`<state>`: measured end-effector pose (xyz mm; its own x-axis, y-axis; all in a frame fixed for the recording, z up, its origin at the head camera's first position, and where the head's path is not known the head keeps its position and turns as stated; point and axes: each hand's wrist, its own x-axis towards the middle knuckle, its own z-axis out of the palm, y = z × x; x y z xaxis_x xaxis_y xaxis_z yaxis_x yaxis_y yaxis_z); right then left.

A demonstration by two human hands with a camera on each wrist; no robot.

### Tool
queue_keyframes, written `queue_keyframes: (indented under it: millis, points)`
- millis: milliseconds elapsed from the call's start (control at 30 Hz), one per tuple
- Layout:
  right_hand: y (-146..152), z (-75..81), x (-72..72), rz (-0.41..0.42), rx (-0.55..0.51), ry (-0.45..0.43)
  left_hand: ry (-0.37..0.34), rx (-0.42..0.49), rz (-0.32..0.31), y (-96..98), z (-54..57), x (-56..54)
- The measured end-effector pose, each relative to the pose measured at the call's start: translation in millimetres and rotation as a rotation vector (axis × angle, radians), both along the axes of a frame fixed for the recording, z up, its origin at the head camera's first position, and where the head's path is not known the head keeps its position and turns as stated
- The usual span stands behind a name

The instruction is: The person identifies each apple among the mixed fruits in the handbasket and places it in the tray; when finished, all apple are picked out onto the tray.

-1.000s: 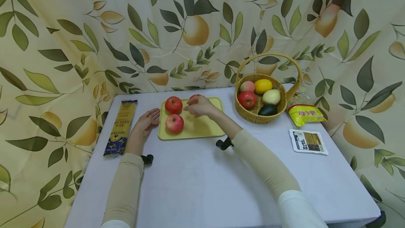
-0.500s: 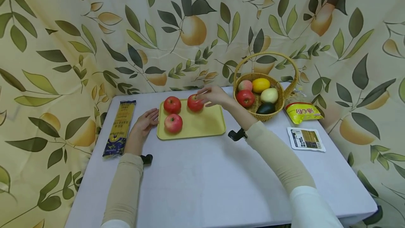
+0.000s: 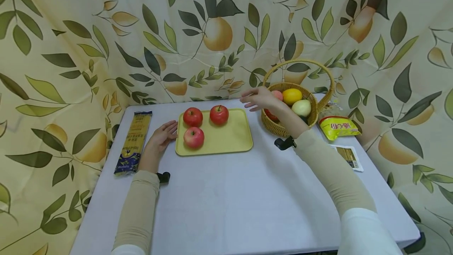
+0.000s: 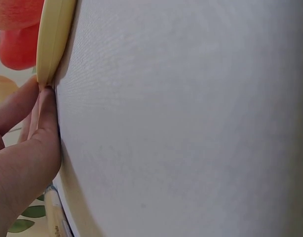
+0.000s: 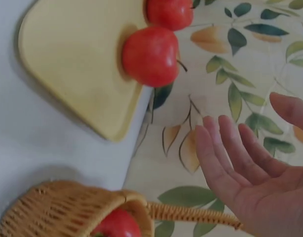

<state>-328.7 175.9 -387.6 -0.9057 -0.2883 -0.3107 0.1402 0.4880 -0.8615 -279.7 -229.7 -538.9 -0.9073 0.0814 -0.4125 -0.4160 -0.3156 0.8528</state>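
Note:
A yellow tray [image 3: 233,133] carries three red apples: one at the back left [image 3: 192,117], one beside it [image 3: 219,115] and one in front [image 3: 194,137]. My left hand [image 3: 161,139] lies at the tray's left edge, its fingertips touching the rim [image 4: 55,39] in the left wrist view. To the right, my right hand [image 3: 262,98] hovers with spread fingers and holds nothing. It is between the tray and a wicker basket [image 3: 277,130], in front of part of the basket's fruit. In the right wrist view its fingers [image 5: 235,153] are apart from the apples.
The basket holds a yellow lemon-like fruit [image 3: 292,96], a pale round fruit [image 3: 301,108] and others partly hidden; its tall handle arches up. A yellow snack bag [image 3: 339,127] and a white pouch [image 3: 348,156] lie at right. A long noodle packet [image 3: 134,141] lies at left.
My right hand has moved away from the back right apple, off the tray and rightward to the basket. That apple stays on the tray. My left hand has stayed at the tray's edge.

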Motion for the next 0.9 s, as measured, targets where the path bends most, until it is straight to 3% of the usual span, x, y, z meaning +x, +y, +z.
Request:
queue_keyframes:
  millis: [267,567,900]
  points:
    - [28,5.0,-6.0,-0.004,0.007,0.025,0.009,-0.011,0.001,-1.5,-6.3,-1.7]
    - [57,9.8,-17.6,0.023,0.093,0.031,0.007,0.004,-0.012,-0.6,2.4,1.1]
    - [106,-8.0,-44.3,0.113,0.079,0.028,0.004,-0.004,-0.011,-1.8,2.9,1.3]
